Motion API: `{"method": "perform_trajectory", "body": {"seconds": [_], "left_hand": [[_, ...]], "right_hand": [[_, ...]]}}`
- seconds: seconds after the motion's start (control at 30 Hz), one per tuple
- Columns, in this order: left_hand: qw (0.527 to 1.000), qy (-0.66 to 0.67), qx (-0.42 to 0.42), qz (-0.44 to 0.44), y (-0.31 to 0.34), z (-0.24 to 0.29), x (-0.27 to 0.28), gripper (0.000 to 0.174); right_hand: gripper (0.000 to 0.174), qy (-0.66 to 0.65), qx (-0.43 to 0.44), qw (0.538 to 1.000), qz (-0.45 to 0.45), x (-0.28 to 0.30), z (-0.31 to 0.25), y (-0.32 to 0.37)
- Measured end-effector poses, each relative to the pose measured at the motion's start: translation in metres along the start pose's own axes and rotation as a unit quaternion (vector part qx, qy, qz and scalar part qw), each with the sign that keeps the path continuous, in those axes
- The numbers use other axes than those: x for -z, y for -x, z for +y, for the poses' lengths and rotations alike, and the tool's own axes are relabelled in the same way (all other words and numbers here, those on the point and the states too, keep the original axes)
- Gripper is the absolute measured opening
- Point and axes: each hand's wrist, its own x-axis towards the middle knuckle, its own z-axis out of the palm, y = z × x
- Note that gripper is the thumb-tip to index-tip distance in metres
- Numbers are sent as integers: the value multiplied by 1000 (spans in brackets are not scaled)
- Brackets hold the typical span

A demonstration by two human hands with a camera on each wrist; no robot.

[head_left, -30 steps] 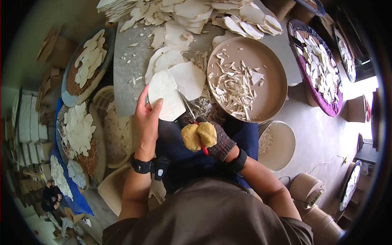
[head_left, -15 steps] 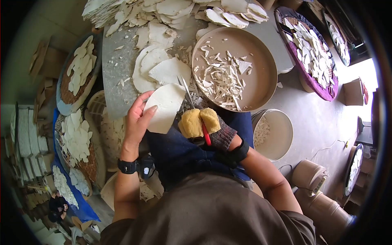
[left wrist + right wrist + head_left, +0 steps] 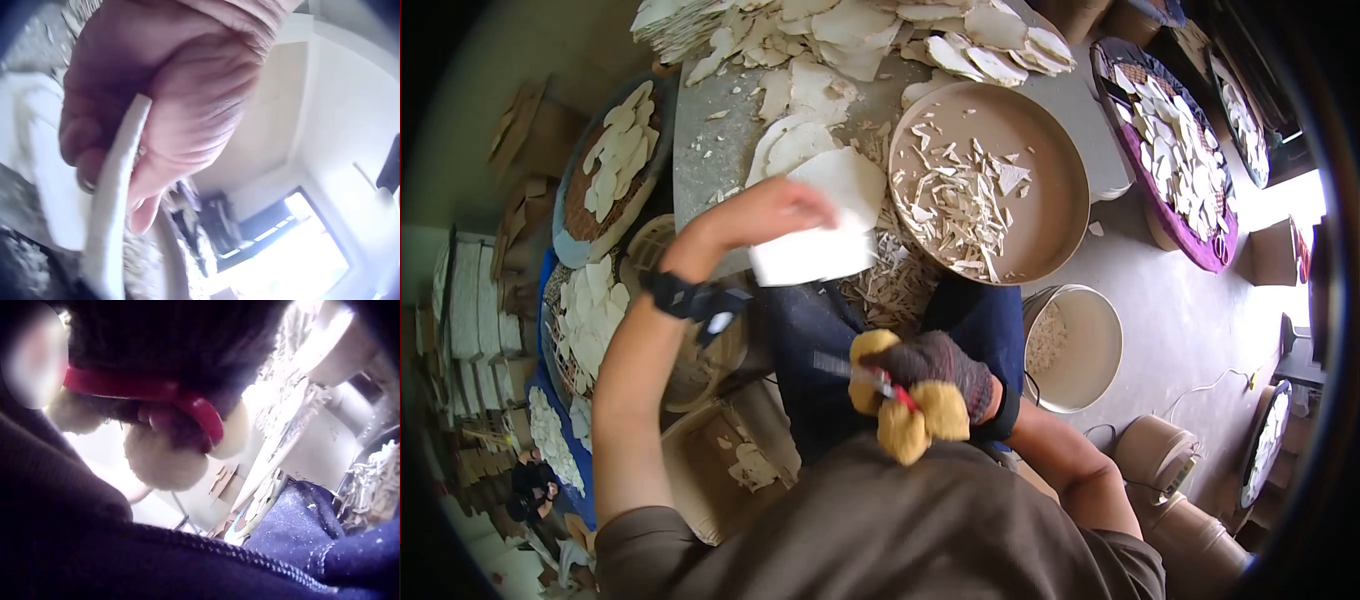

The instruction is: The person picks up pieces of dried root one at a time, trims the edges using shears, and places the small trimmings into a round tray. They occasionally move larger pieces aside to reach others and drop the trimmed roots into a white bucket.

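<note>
A thin, flat white slice (image 3: 815, 258), bright and blurred, hangs over the table's front edge in the head view. My bare left hand (image 3: 778, 212) grips it from above, back of the hand up. The left wrist view shows the slice (image 3: 115, 200) edge-on between thumb and curled fingers. Close to my belly, my right hand (image 3: 940, 368), in a dark knit glove, holds red-handled scissors (image 3: 902, 396). Yellow foam padding (image 3: 903, 432) is wrapped round their handles, and the blurred blades point left, away from the slice. In the right wrist view the red handle (image 3: 125, 386) loops by the padding.
More white slices (image 3: 840, 180) lie on the grey table (image 3: 710, 150), with tall piles at the back. A round tan tray (image 3: 1050, 230) holds narrow offcuts. Scraps cover the space below its edge. A bucket (image 3: 1100, 350) stands right of my legs, an open cardboard box (image 3: 700, 470) to the left.
The left hand has rolled over with the slice and its elbow has swung outward. The scissors, earlier at the slice's edge, have come back toward my body and turned to point left.
</note>
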Motion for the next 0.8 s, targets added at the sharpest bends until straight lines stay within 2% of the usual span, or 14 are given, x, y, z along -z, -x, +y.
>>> {"method": "perform_trajectory", "body": {"seconds": [0.03, 0.07, 0.1, 0.13, 0.2, 0.23, 0.3, 0.4, 0.43, 0.47, 0.53, 0.63, 0.73, 0.8], "left_hand": [[999, 25, 15, 46, -15, 51, -3, 28], [964, 163, -195, 81, -41, 58, -14, 40], [882, 363, -295, 48, -49, 107, -27, 45], [852, 390, -348, -9, -56, 133, -29, 49], [854, 337, -395, 22, -68, 149, -38, 47], [907, 249, -335, 55, -71, 141, -37, 47], [970, 23, -191, 149, -71, 103, -31, 48], [948, -246, -104, 171, -60, 15, -47, 67], [952, -263, -28, 156, -52, 7, -55, 78], [941, -287, -4, 181, -49, -6, -64, 83], [913, -331, 29, 237, -50, -12, -73, 82], [884, -364, -14, 291, -56, -31, -76, 77], [902, -302, -52, 305, -51, -29, -70, 64], [895, -286, -62, 336, -45, -37, -59, 54]], "right_hand": [[30, -1, 42, 999, 8, -5, -3, -3], [35, 77, 94, 993, 9, -2, -9, -8], [35, 101, 136, 985, 36, -5, -4, -8], [36, 136, 173, 973, 67, -7, 0, -5], [33, 129, 145, 979, 67, 2, -5, 1], [33, 127, 130, 981, 61, 11, -10, 4], [31, 100, 120, 983, 98, 14, -7, 9], [29, 44, 75, 991, 105, 13, -7, 16], [29, 25, 79, 991, 108, 10, -3, 16], [29, 4, 84, 991, 106, 6, 3, 16], [28, 7, 90, 990, 108, -1, 9, 13], [26, 48, 72, 990, 112, -2, 5, 10], [25, 44, 74, 990, 109, -10, 16, 5], [23, -33, 64, 993, 96, -10, 16, 3]]}}
